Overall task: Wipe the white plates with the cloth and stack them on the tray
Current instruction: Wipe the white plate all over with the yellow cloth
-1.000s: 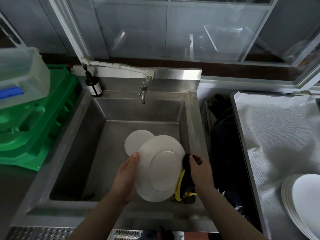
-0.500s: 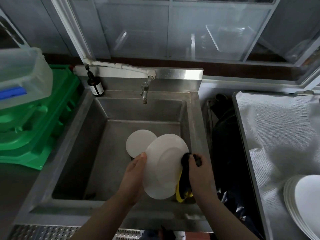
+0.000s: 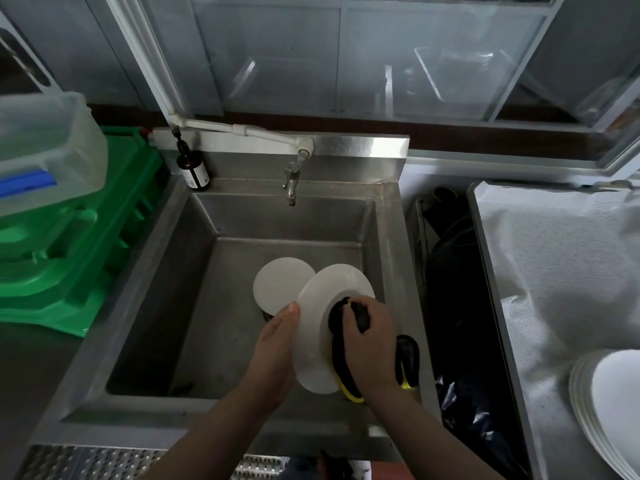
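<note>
the plate (image 3: 317, 327) stands tilted on edge over the sink (image 3: 166, 271), its left rim gripped by the left hand (image 3: 273, 355), its face turned right to the right hand (image 3: 372, 344), which is clenched on the cloth (image 3: 337, 317) pressed to its centre.

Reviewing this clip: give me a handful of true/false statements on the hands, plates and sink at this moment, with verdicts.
1. The right hand presses the dark cloth on the held plate. True.
2. The left hand is idle. False: it holds that plate's edge.
3. Another white plate lies in the sink. True.
4. The tap is running. False: no water shows.
5. The plate stack sits left of the sink. False: right.
</note>
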A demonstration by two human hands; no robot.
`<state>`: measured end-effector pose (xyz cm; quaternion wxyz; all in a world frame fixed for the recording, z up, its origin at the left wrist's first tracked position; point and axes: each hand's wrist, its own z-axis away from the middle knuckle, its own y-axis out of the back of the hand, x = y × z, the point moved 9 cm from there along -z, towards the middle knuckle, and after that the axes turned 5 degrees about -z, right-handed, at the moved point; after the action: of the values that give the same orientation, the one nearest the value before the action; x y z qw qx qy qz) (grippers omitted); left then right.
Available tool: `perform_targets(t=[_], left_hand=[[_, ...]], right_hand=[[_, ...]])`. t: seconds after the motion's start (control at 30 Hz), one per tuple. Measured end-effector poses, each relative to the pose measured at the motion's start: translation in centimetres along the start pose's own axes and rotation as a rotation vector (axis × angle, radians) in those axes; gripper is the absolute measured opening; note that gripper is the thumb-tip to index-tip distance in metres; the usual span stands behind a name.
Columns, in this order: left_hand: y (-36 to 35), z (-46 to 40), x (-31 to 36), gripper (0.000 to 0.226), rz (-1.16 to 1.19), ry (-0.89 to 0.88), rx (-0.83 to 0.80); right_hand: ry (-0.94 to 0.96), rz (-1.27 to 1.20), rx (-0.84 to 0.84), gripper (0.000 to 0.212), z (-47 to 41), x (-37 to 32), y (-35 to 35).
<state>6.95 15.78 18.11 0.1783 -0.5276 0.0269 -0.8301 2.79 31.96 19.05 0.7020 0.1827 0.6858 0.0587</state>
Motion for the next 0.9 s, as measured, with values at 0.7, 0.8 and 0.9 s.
perform_targets(t=[0.7,0.8,0.9], left_hand=[[0.1,-0.2,-0.5,0.043,0.184,0.086,0.071],[0.1,-0.2,-0.5,0.041,0.179,0.080,0.072],[0.1,-0.2,-0.3,0.044,0.161,0.064,0.056]], right_hand=[[0.475,0.162,-0.403,0.015,4.4,-6.1,-5.5],[0.485,0.167,-0.430,0.017,4.8,-6.1,-5.8],[0.414,0.108,-0.350,0.009,3.7,-5.7,-4.8]])
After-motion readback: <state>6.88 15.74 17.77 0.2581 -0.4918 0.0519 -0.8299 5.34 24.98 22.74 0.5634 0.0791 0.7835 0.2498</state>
